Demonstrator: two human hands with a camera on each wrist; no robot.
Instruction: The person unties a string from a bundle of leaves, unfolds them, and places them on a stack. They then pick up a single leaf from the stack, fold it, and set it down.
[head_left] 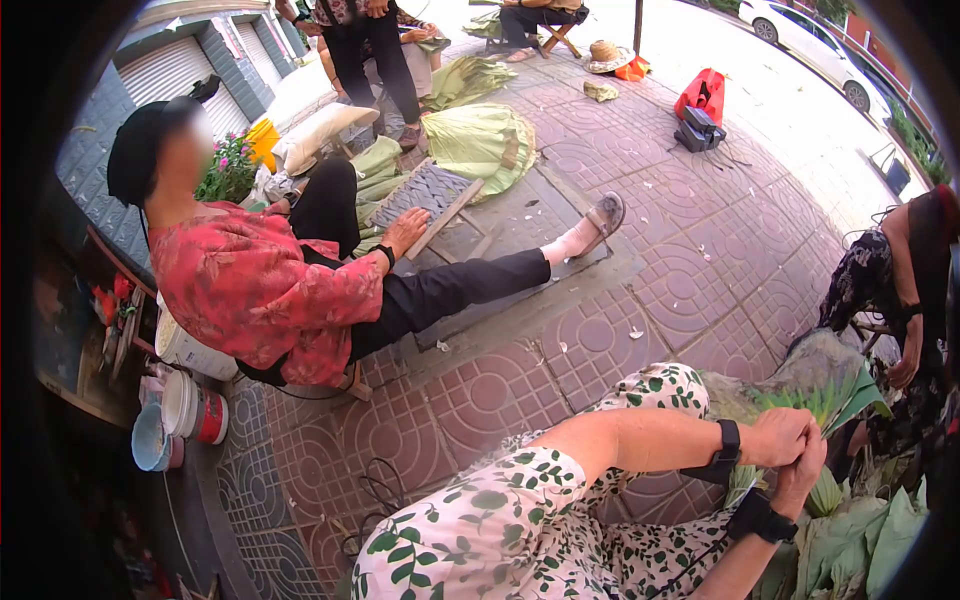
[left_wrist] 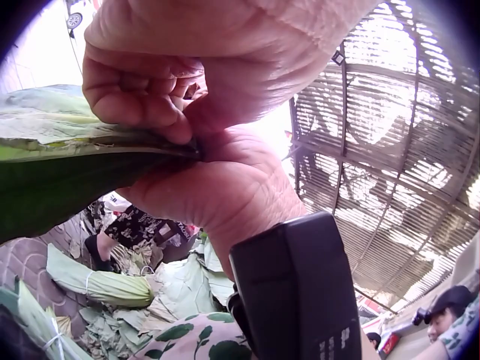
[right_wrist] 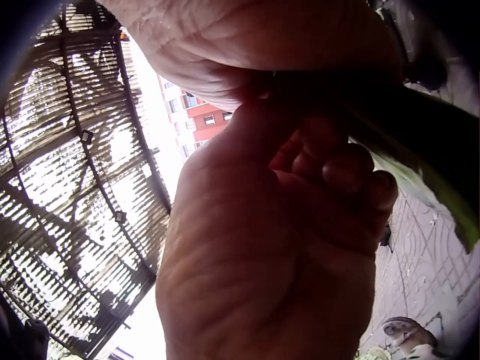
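My left hand (head_left: 772, 434) and right hand (head_left: 803, 468) are close together at the right of the head view, overlapping. Both grip the narrow end of a bunch of broad green leaves (head_left: 858, 402), which fan away from me. In the left wrist view the leaves (left_wrist: 67, 139) extend to the left, pale on top and dark below. Curled fingers (left_wrist: 131, 101) of the left hand lie along their edge, with the right hand (left_wrist: 217, 184) beneath. In the right wrist view the leaves (right_wrist: 435, 142) are in shadow, and the two hands hide the gripped end.
Tied leaf bundles (left_wrist: 105, 287) and loose leaves (head_left: 850, 545) lie beside my legs. A person in a red top (head_left: 260, 290) sits opposite, hand on a woven seat (head_left: 425, 195). Buckets (head_left: 195, 405) stand at the left. Another person (head_left: 890, 290) is at the right edge.
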